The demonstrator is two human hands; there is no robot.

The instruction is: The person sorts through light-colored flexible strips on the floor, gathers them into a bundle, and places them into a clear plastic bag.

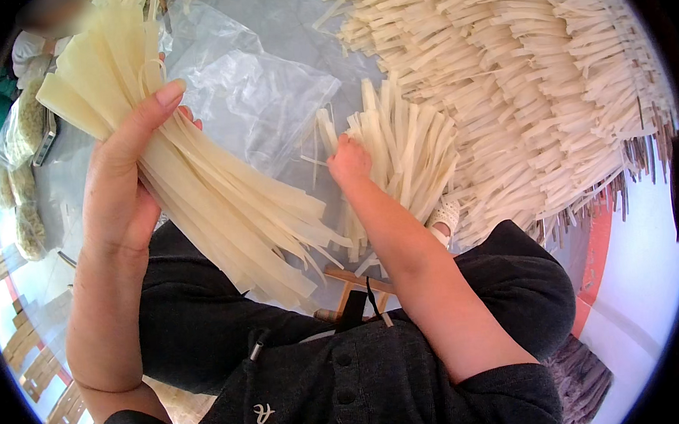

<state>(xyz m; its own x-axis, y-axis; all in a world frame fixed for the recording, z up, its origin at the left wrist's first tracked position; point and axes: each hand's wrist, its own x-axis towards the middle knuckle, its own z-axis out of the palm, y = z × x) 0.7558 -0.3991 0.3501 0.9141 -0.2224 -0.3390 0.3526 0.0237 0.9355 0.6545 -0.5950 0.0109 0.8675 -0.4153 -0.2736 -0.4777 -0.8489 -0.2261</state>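
My left hand grips a thick bundle of pale, translucent flat strips, which look like dried wide noodles. The thumb lies across the bundle; its loose ends fan out down to the right, over my lap. Lower and to the right, my right hand reaches the left side of a smaller heap of similar strips on the floor. Its fingers are curled and partly hidden, so whether they hold any strips is unclear. A clear plastic sheet or bag lies on the floor between the two hands.
A large stack of layered strips fills the right side. Filled clear bags stand at the far left near another person. Below my right hand are a light perforated shoe and part of a wooden frame.
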